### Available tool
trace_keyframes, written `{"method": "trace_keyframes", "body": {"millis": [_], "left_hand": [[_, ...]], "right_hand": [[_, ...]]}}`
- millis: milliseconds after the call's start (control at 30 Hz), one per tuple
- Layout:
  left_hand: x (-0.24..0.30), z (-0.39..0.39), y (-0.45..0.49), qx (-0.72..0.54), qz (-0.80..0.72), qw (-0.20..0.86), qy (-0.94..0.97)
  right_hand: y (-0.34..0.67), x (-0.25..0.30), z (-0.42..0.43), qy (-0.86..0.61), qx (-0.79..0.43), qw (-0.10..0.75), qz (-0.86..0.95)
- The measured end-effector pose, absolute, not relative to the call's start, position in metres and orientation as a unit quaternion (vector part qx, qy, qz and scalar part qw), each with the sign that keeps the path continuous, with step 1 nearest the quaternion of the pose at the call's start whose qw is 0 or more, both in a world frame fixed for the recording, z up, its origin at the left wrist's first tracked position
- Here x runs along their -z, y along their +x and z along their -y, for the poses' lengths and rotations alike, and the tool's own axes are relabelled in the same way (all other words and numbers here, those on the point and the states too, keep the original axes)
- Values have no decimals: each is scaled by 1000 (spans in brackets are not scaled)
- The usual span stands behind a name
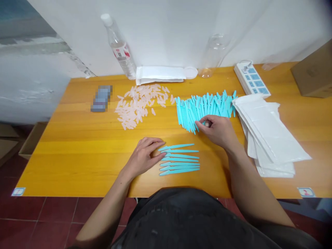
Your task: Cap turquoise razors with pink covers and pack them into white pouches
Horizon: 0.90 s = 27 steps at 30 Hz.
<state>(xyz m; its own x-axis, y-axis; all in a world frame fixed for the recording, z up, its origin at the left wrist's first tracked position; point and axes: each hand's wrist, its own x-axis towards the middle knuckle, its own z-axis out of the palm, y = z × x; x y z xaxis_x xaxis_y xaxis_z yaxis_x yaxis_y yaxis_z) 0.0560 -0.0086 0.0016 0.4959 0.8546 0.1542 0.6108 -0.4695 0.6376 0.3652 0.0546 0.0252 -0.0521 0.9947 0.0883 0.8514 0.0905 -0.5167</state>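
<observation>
Several turquoise plastic sticks [180,159] lie side by side in a neat row on the wooden table [77,152] in front of me. My left hand [145,155] rests flat beside their left ends, fingers stretched out and touching the tips. A large heap of the same turquoise sticks [204,105] lies farther back. My right hand [219,130] is at the heap's near edge, thumb and fingers pinched on one turquoise stick there.
A pile of small pale pink caps [138,105] lies left of the heap. White plastic bags [269,133] are stacked at the right. Behind stand a clear bottle [119,46], a white packet [160,74], a power strip [251,77] and a cardboard box [315,71].
</observation>
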Motion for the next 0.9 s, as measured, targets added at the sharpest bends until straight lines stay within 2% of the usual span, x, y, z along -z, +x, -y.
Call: {"method": "trace_keyframes", "body": {"millis": [500, 900], "left_hand": [[-1, 7, 56, -233, -434, 272, 827], [-1, -2, 51, -245, -421, 243, 839]], "right_hand": [[354, 1, -60, -708, -139, 163, 672], [348, -14, -64, -731, -160, 137, 649]]}}
